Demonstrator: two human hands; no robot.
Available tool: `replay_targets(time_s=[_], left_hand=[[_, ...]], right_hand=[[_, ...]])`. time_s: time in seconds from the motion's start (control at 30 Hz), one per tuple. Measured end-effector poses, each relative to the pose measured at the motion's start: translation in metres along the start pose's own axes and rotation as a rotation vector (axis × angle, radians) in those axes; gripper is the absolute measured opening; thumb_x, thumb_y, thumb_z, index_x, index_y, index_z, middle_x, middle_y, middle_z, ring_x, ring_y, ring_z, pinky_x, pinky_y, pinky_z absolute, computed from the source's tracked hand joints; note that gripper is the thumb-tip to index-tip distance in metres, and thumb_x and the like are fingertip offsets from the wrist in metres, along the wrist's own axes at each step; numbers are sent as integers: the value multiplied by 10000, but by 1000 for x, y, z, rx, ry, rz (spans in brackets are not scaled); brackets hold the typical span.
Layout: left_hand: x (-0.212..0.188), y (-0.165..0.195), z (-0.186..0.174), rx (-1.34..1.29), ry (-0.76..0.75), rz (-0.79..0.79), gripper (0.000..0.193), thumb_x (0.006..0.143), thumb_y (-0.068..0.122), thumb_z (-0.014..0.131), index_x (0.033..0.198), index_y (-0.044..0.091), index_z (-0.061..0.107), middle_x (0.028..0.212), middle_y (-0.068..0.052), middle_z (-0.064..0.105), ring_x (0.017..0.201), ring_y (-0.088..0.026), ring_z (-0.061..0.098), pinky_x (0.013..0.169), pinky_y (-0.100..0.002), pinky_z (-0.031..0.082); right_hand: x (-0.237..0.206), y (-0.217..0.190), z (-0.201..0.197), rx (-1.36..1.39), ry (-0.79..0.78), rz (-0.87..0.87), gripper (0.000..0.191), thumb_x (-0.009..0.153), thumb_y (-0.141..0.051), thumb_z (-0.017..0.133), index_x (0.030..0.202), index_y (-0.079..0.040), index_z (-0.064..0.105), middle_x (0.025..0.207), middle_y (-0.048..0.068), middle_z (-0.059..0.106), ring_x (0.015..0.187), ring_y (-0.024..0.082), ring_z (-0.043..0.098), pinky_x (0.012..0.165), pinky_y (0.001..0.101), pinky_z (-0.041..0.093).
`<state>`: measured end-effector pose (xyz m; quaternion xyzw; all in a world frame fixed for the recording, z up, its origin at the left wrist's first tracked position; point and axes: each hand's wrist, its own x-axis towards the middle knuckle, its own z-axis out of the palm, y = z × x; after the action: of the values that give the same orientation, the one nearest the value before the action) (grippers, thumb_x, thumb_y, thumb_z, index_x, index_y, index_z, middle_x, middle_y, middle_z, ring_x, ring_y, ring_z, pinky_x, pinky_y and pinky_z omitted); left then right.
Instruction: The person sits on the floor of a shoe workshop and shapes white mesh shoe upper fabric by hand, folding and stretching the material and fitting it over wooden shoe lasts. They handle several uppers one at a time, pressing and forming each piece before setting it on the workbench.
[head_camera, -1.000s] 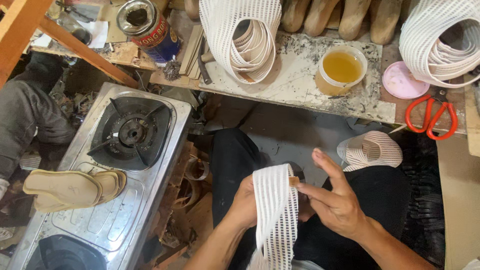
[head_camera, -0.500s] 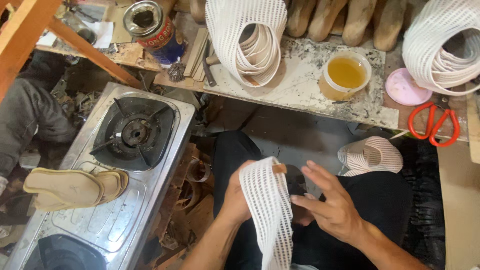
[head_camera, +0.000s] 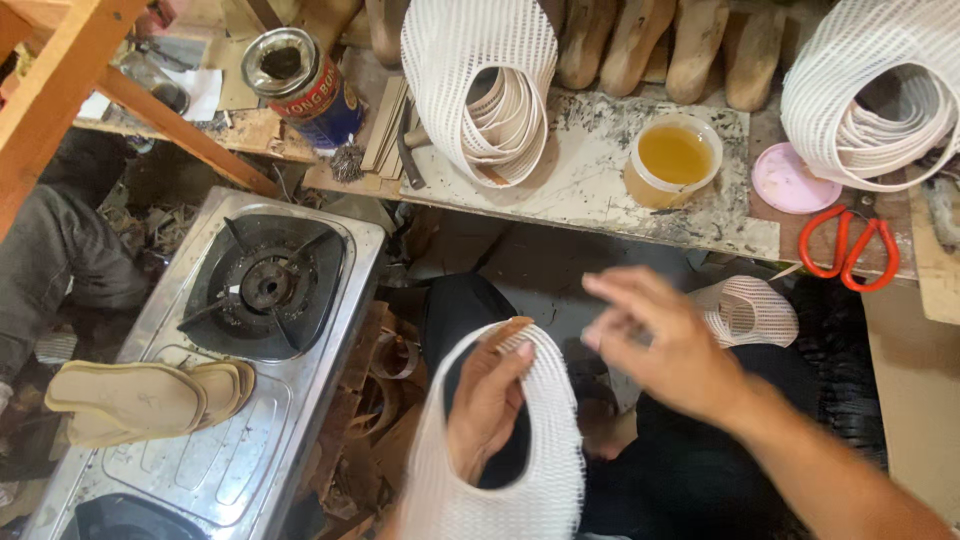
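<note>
Two hands work over the lap: the left hand (head_camera: 487, 400) grips one white mesh strap (head_camera: 500, 480), arched over its fingers, while the right hand (head_camera: 665, 345) hovers just beside it, fingers spread, holding nothing. Two mesh-strap bundles (head_camera: 480, 80), one glue cup (head_camera: 672, 160) and one pair of red scissors (head_camera: 848, 242) sit on the bench, and two soles (head_camera: 140, 400) lie on the one stove (head_camera: 230, 440).

white mesh strip (head_camera: 555, 440), looped, held up

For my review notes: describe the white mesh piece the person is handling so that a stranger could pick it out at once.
Start at the steel gas stove on the left, then look right to the person's dark lap. There the left hand holds a white mesh band bent into a loop. Unlike the mesh stacks on the workbench, it is a single piece in hand.
</note>
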<state>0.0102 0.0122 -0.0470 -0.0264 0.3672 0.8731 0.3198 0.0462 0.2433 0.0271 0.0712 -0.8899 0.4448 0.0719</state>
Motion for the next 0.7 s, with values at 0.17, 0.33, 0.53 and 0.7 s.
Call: replay_targets(time_s=[0.17, 0.33, 0.53, 0.7], left_hand=[[2, 5, -18, -105, 58, 23, 285, 961, 101, 640, 1219, 0, 706, 909, -101, 740, 719, -143, 708, 623, -248, 592], [-8, 13, -17, -203, 303, -75, 277, 938, 200, 704, 1062, -45, 671, 825, -106, 725, 647, -175, 699, 555, -283, 583], [-11, 21, 1, -157, 265, -75, 252, 925, 162, 717, 1087, -23, 664, 861, -76, 709, 684, -146, 702, 601, -284, 607], [-13, 20, 10, 7, 169, -26, 323, 942, 108, 635, 1237, 1, 708, 871, -90, 737, 646, -126, 704, 536, -242, 578]], right_hand=[[66, 45, -55, -474, 329, -156, 371, 946, -291, 782, 1239, -68, 736, 1455, 148, 601, 1379, 347, 568, 1173, 475, 458], [94, 77, -79, -834, 282, -138, 538, 802, -440, 830, 1171, -51, 791, 1588, 277, 468, 1425, 507, 367, 1099, 569, 363], [81, 81, -75, -593, 374, -114, 270, 913, -301, 812, 988, -45, 772, 1526, 173, 564, 1455, 375, 468, 1204, 456, 391], [39, 45, -45, -270, 256, -104, 146, 853, -187, 784, 901, -53, 753, 1447, 149, 596, 1432, 333, 506, 1216, 443, 373]])
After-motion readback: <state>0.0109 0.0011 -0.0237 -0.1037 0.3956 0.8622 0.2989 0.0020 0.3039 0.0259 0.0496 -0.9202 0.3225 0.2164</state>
